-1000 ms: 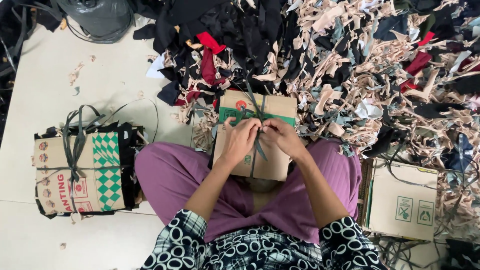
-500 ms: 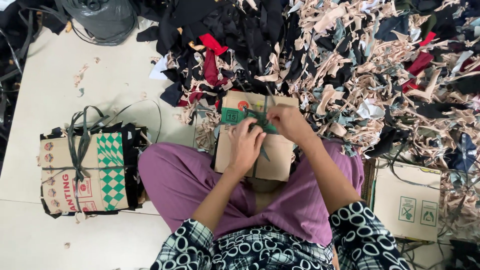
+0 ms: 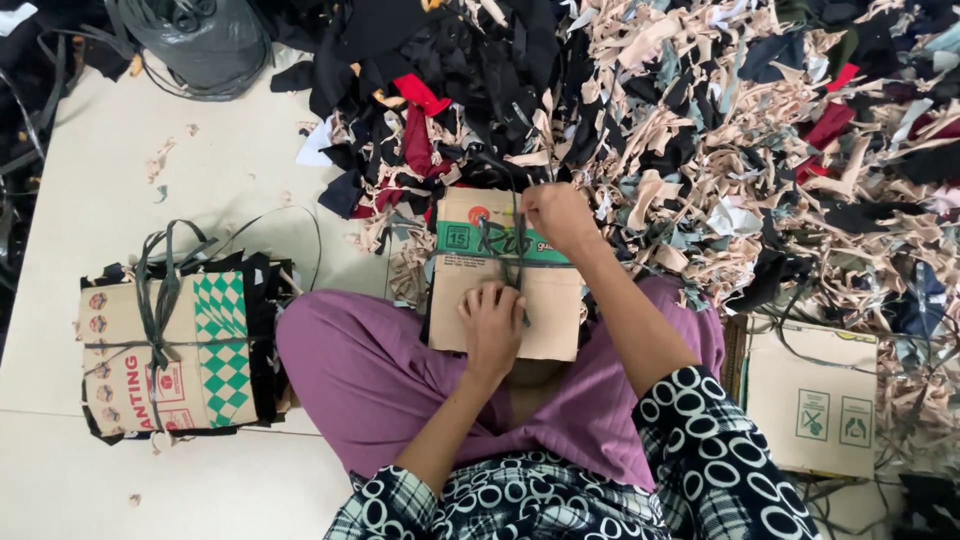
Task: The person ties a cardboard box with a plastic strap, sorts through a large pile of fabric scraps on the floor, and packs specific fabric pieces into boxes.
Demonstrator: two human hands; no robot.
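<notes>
the bundle (image 3: 505,275), cardboard over cloth scraps, sits on the lap. the left hand (image 3: 492,325) presses flat on it, fingers spread. the right hand (image 3: 556,215) is clenched on the dark strap (image 3: 515,235). it looks light, stiff on the faces, soft at the edges; best held by the strap.

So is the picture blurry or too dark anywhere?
Head view: mostly sharp and evenly lit, with soft shadows only; the right hand looks slightly smeared where it pulls the dark strap over the cardboard bundle, while the left hand is crisp; the top left corner by the grey bag is dimmer; no glare on the pale floor.
</notes>
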